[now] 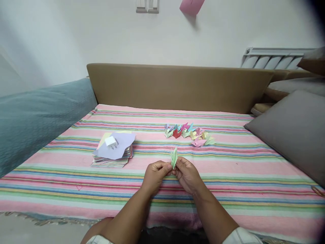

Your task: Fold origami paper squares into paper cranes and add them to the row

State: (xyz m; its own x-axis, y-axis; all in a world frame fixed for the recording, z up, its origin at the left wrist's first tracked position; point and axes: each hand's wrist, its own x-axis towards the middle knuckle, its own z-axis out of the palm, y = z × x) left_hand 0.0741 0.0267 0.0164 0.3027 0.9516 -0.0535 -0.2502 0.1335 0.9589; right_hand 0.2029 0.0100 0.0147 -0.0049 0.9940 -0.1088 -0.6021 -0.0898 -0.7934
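Observation:
Both hands hold a light green folded paper piece (174, 158) above the striped cloth. My left hand (157, 173) pinches its lower left side between thumb and fingers. On the opposite side, my right hand (187, 173) grips the lower right edge. The paper stands upright as a narrow, pointed, layered shape; its bottom is hidden by my fingertips. Just beyond lies a group of folded paper cranes (186, 130) in red, pink, yellow, blue and green. To the left sits a stack of coloured paper sheets (122, 163), topped by a lilac sheet (125, 140) and a white charger plug (111, 142).
A striped cloth (76, 176) covers the seat. Behind it rises a brown backrest (177, 88). A blue-green covered armrest (45, 115) bounds the left, and grey cushions (294, 128) lean at the right. A white radiator (276, 52) is behind.

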